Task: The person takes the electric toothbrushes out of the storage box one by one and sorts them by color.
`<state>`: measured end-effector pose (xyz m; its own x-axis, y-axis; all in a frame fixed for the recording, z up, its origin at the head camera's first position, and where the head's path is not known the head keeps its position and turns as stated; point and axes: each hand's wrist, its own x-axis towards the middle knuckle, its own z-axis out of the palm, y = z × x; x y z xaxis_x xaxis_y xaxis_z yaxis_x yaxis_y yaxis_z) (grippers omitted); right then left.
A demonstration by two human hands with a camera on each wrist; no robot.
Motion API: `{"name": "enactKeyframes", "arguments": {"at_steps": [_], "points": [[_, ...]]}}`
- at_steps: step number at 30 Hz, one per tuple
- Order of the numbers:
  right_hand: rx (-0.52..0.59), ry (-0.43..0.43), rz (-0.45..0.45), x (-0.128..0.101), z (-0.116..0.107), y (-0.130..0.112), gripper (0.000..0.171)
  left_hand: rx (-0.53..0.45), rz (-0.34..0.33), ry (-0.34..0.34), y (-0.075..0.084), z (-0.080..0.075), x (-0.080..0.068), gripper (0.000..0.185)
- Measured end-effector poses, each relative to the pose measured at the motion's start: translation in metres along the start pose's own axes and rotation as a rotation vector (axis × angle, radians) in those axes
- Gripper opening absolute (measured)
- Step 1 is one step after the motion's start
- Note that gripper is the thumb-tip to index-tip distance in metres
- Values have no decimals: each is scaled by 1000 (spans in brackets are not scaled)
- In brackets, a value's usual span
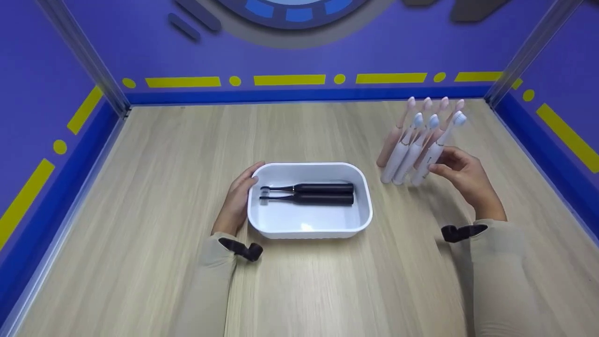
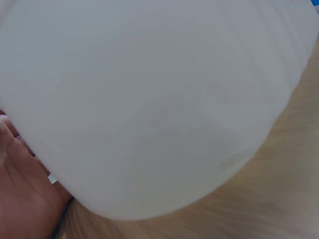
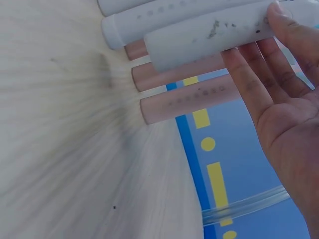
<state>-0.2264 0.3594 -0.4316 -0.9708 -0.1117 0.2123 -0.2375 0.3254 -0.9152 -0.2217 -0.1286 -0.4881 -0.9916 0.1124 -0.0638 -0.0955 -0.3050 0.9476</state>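
Observation:
My right hand [image 1: 461, 175] pinches the handle of a white electric toothbrush [image 1: 428, 164] between thumb and fingers. In the right wrist view, the base of that white toothbrush [image 3: 199, 37] appears slightly off the tabletop. Two more white toothbrushes [image 1: 397, 161] stand upright just left of it, with several pink toothbrushes [image 1: 389, 145] behind, partly hidden. At the middle, my left hand [image 1: 237, 201] holds the left side of a white plastic box [image 1: 309, 234], thumb at the rim. Inside lie two black electric toothbrushes [image 1: 323, 188], parallel, heads to the left. The box wall [image 2: 149, 99] fills most of the left wrist view.
A light wood-grain table [image 1: 187, 140] carries everything. Blue-purple panels [image 1: 299, 61] with yellow markings rise along the back, left and right edges. The standing toothbrushes are close together, right of the box.

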Motion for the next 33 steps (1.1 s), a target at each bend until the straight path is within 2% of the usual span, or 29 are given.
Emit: {"name": "enactKeyframes", "arguments": {"at_steps": [13, 20, 33], "points": [[2, -8, 13, 5, 6, 4, 33, 37, -2, -2, -1, -2, 0, 46], [49, -1, 33, 6, 9, 7, 33, 43, -4, 4, 0, -1, 0, 45], [7, -10, 14, 6, 12, 13, 35, 40, -4, 2, 0, -1, 1, 45]]}}
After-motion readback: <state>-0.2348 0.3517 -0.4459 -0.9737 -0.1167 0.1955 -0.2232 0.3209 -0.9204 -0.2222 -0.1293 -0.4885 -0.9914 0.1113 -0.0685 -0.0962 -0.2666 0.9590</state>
